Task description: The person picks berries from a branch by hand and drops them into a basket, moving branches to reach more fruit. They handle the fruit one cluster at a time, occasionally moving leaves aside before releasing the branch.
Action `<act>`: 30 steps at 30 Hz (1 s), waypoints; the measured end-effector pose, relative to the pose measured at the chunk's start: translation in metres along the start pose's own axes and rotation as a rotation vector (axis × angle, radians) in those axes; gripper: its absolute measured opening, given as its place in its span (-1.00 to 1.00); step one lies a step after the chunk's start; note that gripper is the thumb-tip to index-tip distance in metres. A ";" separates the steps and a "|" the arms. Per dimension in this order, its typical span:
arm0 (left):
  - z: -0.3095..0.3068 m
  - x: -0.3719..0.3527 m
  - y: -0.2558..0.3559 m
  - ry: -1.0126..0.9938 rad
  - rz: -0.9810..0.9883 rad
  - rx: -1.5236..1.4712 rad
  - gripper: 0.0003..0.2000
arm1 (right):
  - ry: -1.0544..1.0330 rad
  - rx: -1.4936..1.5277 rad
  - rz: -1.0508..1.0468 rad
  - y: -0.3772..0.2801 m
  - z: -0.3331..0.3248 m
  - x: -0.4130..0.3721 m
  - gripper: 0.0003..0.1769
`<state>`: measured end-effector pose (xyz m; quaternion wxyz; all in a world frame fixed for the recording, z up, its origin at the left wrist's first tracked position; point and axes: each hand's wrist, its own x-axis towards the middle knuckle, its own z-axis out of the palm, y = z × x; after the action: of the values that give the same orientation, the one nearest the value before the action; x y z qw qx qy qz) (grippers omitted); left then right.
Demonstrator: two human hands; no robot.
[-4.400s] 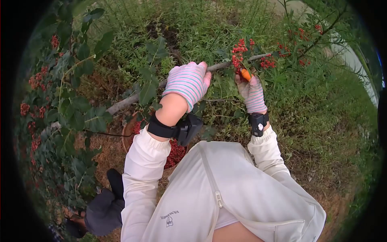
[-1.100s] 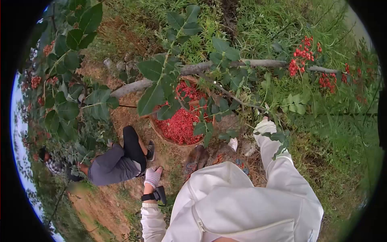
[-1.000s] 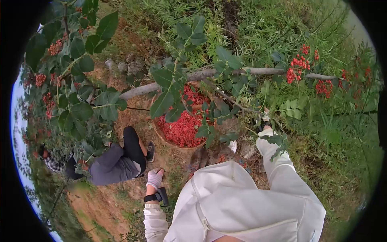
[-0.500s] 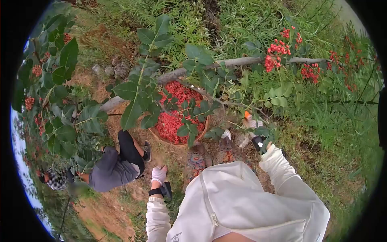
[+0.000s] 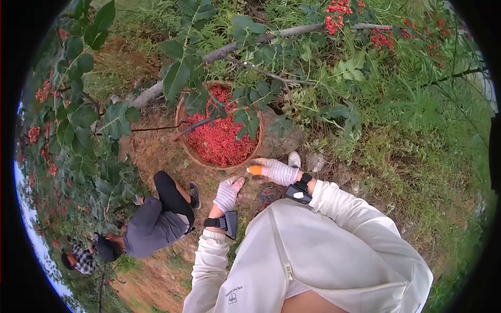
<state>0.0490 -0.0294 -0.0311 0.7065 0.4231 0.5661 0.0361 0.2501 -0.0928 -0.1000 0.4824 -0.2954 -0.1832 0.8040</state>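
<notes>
While the left hand (image 5: 228, 193) is at 7 o'clock from the middle of the view, the right hand (image 5: 282, 171) is at 4 o'clock, and both are close to the middle. They are apart, with a small gap between them, and their fingers point at each other. Both wear stripy gloves (image 5: 225, 198). The left fingers are curled in, and I cannot tell if they hold anything. At the tips of the right hand is a small orange thing (image 5: 255, 170); I cannot tell if it is worn or held.

A round basket (image 5: 188, 152) sits on the ground at 11 o'clock, just past the hands. It has lots of red berries (image 5: 222, 148) in it. The right hand is just beside its 5 o'clock edge, and I cannot tell if they touch.

A long branch (image 5: 222, 52) runs from 10 o'clock up to 1 o'clock, with leaves hanging over the basket. One bunch of berries (image 5: 335, 18) is on it at 1 o'clock. More red bunches (image 5: 44, 92) show between 9 and 10 o'clock. At 8 o'clock a person in a grey top (image 5: 156, 229) is low down, and farther out that way is a person in a checked shirt (image 5: 84, 260). A white shoe (image 5: 295, 158) is at 3 o'clock, near the right hand
</notes>
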 end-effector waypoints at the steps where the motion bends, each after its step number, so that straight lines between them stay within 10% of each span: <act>1: 0.003 0.002 0.000 -0.009 0.008 0.008 -0.73 | 0.006 -0.004 -0.013 -0.008 0.011 -0.005 -0.33; 10: -0.007 0.014 -0.007 -0.201 0.005 0.286 -0.69 | 0.335 0.176 -0.184 -0.002 0.003 -0.047 -0.60; 20: -0.231 0.145 -0.262 -0.356 -0.216 1.616 -0.61 | 1.218 -0.212 -0.037 0.044 -0.048 -0.140 -0.60; 23: -0.239 0.134 -0.265 -0.362 -0.317 1.660 -0.60 | 1.512 0.005 -0.360 0.029 -0.078 -0.175 -0.70; 26: -0.219 0.102 -0.226 -0.688 0.176 2.178 -0.71 | 1.734 -0.334 -0.536 -0.022 -0.135 -0.212 -0.69; 28: -0.214 0.104 -0.223 -0.608 0.083 2.050 -0.69 | 1.849 -0.567 -0.488 -0.083 -0.144 -0.228 -0.57; 30: -0.199 0.092 -0.218 0.371 -0.144 1.036 -0.67 | 1.975 -0.750 -0.319 -0.136 -0.169 -0.230 -0.38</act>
<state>-0.1767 -0.0094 -0.2420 0.2951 0.6620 0.6524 -0.2216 0.5341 -0.2305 -0.0806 0.3950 -0.9181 0.0165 0.0284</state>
